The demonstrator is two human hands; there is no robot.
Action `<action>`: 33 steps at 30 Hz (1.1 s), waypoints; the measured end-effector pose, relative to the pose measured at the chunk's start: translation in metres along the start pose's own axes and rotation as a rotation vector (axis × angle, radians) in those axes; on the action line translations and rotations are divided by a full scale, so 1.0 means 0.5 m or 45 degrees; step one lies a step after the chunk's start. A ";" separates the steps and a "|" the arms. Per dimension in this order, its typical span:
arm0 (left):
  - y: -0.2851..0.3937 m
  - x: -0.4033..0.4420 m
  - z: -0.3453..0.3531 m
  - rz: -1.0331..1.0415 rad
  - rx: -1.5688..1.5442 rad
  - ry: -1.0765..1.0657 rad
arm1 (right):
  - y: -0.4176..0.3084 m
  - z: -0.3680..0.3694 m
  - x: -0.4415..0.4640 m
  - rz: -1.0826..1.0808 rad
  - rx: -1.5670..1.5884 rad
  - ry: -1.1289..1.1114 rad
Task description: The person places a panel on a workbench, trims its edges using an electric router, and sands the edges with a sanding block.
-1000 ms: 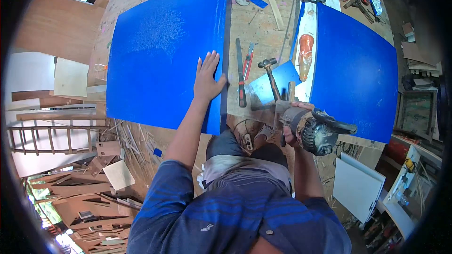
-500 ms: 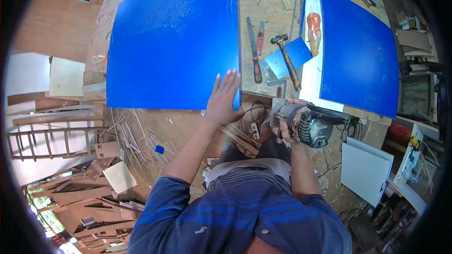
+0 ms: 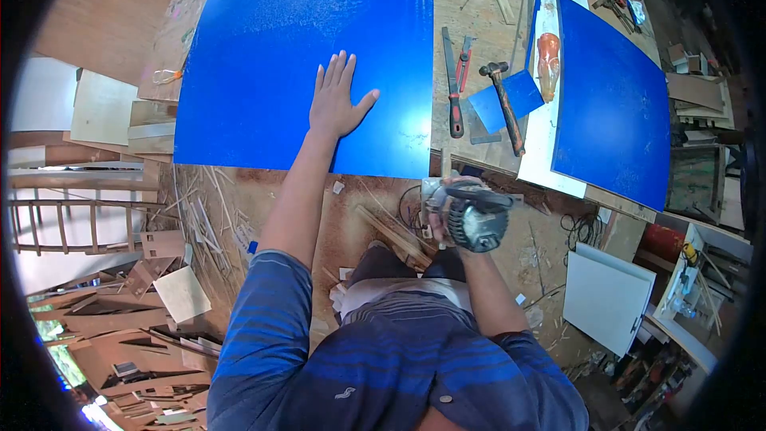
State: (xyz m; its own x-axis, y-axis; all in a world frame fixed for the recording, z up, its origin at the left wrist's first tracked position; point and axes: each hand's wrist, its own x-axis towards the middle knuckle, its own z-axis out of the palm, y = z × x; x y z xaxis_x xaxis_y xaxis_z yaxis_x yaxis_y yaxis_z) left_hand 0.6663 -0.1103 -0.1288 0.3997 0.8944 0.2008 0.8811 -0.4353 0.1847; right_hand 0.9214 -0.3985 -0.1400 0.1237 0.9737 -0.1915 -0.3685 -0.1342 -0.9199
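Note:
My left hand point(image 3: 333, 108) lies flat on a large blue panel point(image 3: 263, 104), its fingers stretched and the thumb out to the side. My right hand point(image 3: 438, 223) grips a power tool point(image 3: 477, 219) with a grey, vented motor housing and a black handle. The tool is by the panel's near right corner, its front end close to the table edge; whether it touches the panel I cannot tell. Most of the right hand's fingers are hidden behind the tool. Right of the panel lie a file point(image 3: 452, 84), a red utility knife point(image 3: 463, 64) and a hammer point(image 3: 504, 108).
A small blue piece point(image 3: 527, 92) lies under the hammer, near an orange bottle point(image 3: 548, 66). Another blue panel point(image 3: 613, 104) rests at the right. Wood scraps point(image 3: 391, 235) and cables point(image 3: 582, 230) are on the floor. White boards point(image 3: 609, 299) stand at the lower right.
My left hand has moved from the panel's right edge inward and farther up its surface. The power tool in my right hand has shifted left, toward the panel's corner. The view has shifted slightly.

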 end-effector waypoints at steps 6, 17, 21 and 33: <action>-0.010 0.077 0.013 -0.060 0.126 -0.039 | 0.097 0.013 0.064 -0.597 -0.269 0.079; -0.013 0.119 0.037 -0.074 0.169 0.016 | 0.049 0.054 0.090 -0.857 -0.552 0.095; -0.010 0.119 0.036 -0.077 0.152 0.032 | 0.094 0.031 0.118 -0.621 -0.090 0.053; -0.009 0.120 0.038 -0.078 0.143 0.028 | 0.015 0.045 0.339 -0.847 -0.879 0.208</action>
State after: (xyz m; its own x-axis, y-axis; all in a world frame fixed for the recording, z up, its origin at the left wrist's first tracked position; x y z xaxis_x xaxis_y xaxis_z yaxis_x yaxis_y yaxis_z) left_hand 0.6911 -0.0528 -0.1358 0.3394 0.9160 0.2138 0.9270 -0.3643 0.0889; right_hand 0.9188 -0.2302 -0.1718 0.2567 0.8590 0.4429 0.4380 0.3051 -0.8456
